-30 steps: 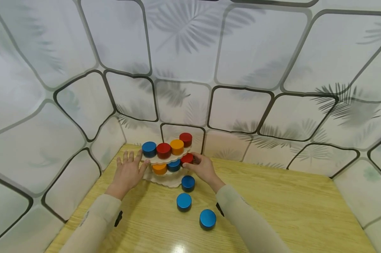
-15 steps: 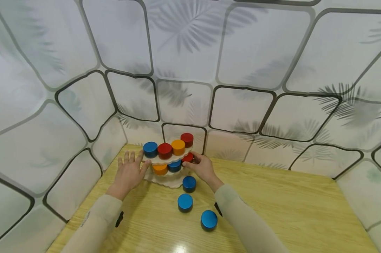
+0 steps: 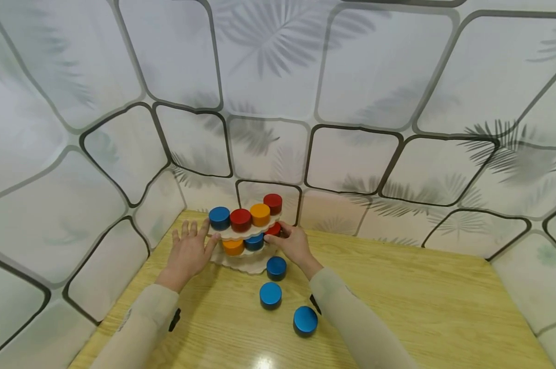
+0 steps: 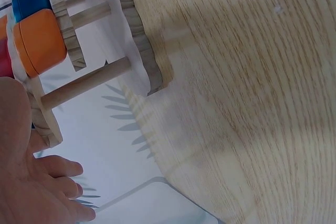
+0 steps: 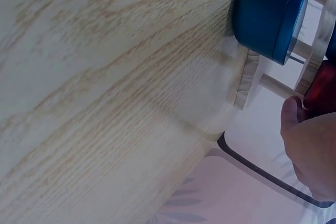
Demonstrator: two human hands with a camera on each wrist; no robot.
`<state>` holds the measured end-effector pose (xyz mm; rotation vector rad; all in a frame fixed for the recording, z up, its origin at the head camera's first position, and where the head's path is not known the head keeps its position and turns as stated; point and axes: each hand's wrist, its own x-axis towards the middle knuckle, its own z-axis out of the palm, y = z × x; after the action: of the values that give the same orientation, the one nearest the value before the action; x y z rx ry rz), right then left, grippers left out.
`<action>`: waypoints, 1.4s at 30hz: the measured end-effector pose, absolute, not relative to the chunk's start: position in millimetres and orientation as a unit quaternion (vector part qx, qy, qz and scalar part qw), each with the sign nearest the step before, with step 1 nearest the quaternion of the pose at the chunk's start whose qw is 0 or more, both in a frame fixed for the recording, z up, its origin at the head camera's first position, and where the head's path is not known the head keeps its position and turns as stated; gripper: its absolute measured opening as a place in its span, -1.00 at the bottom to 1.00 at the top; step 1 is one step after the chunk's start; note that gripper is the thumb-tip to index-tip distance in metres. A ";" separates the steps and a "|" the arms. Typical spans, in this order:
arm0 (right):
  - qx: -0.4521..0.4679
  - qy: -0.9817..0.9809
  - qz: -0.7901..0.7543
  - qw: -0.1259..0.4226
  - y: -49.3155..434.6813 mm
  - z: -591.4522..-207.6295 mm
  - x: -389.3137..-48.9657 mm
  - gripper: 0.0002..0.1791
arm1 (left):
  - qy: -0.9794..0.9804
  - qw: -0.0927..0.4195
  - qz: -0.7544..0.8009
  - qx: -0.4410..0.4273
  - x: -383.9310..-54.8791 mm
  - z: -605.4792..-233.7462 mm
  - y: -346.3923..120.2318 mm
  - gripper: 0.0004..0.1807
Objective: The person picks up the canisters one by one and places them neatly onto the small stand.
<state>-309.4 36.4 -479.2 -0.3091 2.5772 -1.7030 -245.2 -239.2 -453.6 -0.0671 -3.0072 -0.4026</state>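
Observation:
A wooden tiered stand (image 3: 244, 263) with scalloped boards stands at the back left of the table. Its top tier carries a blue tin (image 3: 219, 218), red tins and an orange tin (image 3: 260, 214). On the tier below sit another orange tin (image 3: 233, 248), another blue tin (image 3: 254, 241) and a red tin (image 3: 273, 229). My right hand (image 3: 295, 244) pinches that lower red tin at the tier's right end, partly hiding it. My left hand (image 3: 186, 254) touches the top tier's left end, fingers spread and mostly straight. The left wrist view shows the thumb beside the top board.
Three blue tins stand loose on the wooden table (image 3: 398, 297): one near the stand's base (image 3: 276, 268), a middle tin (image 3: 271, 295) and a front tin (image 3: 305, 321). Patterned fabric walls (image 3: 352, 159) rise behind and at both sides.
My right hand has shifted very slightly left at the lower red tin. The left hand and the loose blue tins stay put, apart from a small shift of the whole view.

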 end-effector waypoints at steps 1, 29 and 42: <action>-0.099 0.831 -0.547 0.018 36.3 -479.0 -309.3 -0.30 | -0.990 0.054 -0.132 -0.022 -245.3 -453.8 -239.2 -0.24; -0.098 0.842 -0.530 0.025 43.6 -480.0 -311.1 -0.24 | -0.990 0.057 -0.129 -0.026 -247.0 -454.1 -238.8 -0.23; -0.105 0.842 -0.528 0.033 57.9 -480.6 -303.1 -0.40 | -0.989 0.056 -0.133 -0.025 -244.7 -453.3 -239.5 -0.24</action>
<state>-303.1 57.9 -480.6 -0.3217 2.5907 -1.6254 -244.7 -239.5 -453.3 -0.0768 -3.0019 -0.4022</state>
